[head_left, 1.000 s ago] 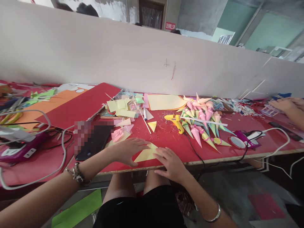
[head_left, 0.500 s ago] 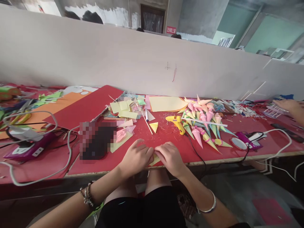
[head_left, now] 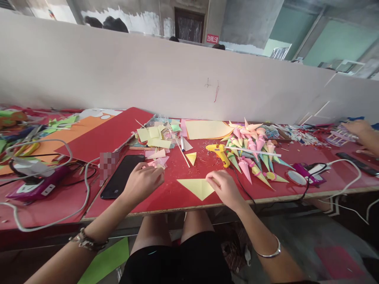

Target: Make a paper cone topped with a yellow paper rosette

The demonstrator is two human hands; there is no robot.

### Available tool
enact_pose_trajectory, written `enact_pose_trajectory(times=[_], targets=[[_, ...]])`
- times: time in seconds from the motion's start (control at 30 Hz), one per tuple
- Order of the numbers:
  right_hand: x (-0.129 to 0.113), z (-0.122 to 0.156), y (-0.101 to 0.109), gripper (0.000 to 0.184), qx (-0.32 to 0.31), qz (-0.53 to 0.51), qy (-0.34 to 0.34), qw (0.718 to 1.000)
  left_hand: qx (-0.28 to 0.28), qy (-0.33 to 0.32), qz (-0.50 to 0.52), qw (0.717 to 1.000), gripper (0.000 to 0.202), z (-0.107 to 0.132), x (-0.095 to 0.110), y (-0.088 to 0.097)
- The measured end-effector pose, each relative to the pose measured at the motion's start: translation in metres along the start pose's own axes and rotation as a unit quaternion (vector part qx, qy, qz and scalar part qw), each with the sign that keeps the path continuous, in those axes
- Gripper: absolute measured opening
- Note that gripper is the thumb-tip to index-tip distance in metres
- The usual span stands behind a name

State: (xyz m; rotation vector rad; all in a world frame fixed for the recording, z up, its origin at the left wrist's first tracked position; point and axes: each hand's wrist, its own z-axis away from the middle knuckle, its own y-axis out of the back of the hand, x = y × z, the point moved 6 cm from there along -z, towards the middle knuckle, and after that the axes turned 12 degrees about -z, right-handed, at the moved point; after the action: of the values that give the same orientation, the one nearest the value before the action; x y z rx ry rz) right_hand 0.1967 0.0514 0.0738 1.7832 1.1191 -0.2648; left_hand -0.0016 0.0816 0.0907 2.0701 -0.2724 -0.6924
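Note:
A yellow paper triangle [head_left: 197, 187] lies flat near the front edge of the red table [head_left: 266, 189]. My right hand [head_left: 225, 188] is curled at the triangle's right corner and pinches it. My left hand [head_left: 143, 182] has its fingers curled over pink paper scraps [head_left: 156, 162], next to a black phone [head_left: 121, 175]; what it holds is hidden. Behind the triangle lie a small yellow triangle [head_left: 191, 157], a white stick [head_left: 183, 155] and a yellow glue gun [head_left: 219, 152].
A heap of pink, green and yellow paper cones [head_left: 254, 152] lies at right, yellow squares [head_left: 152, 136] and a yellow sheet [head_left: 207, 129] further back. Red and orange sheets [head_left: 100, 132], cables and a purple power strip [head_left: 28, 189] are at left. Another person's hand [head_left: 359, 132] works at far right.
Both hands pressed together on the folded yellow paper half a second ago. Now they are apart: the left has gone left to the pink scraps, the right holds the triangle's corner.

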Motion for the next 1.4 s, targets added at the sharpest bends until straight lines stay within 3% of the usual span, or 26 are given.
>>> enact_pose_trajectory(times=[0.1, 0.23, 0.37, 0.5, 0.73, 0.9, 1.0, 1.1, 1.2, 1.27, 1.4], targets=[[-0.006, -0.003, -0.007, 0.014, -0.030, -0.021, 0.026, 0.999, -0.048, -0.021, 0.124, 0.991, 0.021, -0.005, 0.011, 0.006], [-0.017, -0.009, -0.014, 0.016, -0.032, 0.015, 0.067, 0.997, -0.095, -0.090, 0.142, 0.981, 0.032, -0.008, 0.037, 0.007], [-0.029, -0.012, -0.020, 0.018, -0.034, 0.132, 0.103, 0.985, -0.063, -0.099, 0.113, 0.987, 0.037, -0.010, 0.050, 0.007], [-0.037, -0.014, -0.028, 0.015, -0.041, 0.146, 0.132, 0.980, -0.027, -0.107, 0.140, 0.984, 0.038, -0.013, 0.058, 0.017], [-0.009, -0.009, -0.019, 0.014, -0.039, 0.072, 0.106, 0.991, -0.082, -0.070, 0.168, 0.980, 0.039, -0.001, 0.044, 0.008], [0.019, -0.001, 0.003, 0.018, 0.007, 0.110, 0.043, 0.993, -0.131, -0.045, 0.195, 0.971, 0.040, 0.005, 0.030, -0.002], [0.022, 0.003, 0.009, 0.016, 0.038, 0.101, 0.027, 0.994, -0.187, -0.038, 0.216, 0.958, 0.040, 0.005, 0.029, -0.018], [0.015, 0.007, -0.009, 0.025, -0.035, 0.027, 0.043, 0.998, -0.207, -0.052, 0.182, 0.960, 0.039, 0.003, 0.032, -0.038], [0.012, 0.012, -0.038, 0.049, -0.151, -0.017, 0.045, 0.987, -0.168, -0.059, 0.157, 0.971, 0.029, 0.002, 0.034, -0.047], [0.016, 0.013, -0.048, 0.051, -0.169, -0.034, 0.028, 0.985, -0.135, -0.063, 0.190, 0.970, 0.024, 0.003, 0.037, -0.044], [0.023, 0.012, -0.054, 0.036, -0.154, -0.039, 0.018, 0.987, -0.146, -0.088, 0.271, 0.947, 0.055, 0.008, 0.044, -0.037]])
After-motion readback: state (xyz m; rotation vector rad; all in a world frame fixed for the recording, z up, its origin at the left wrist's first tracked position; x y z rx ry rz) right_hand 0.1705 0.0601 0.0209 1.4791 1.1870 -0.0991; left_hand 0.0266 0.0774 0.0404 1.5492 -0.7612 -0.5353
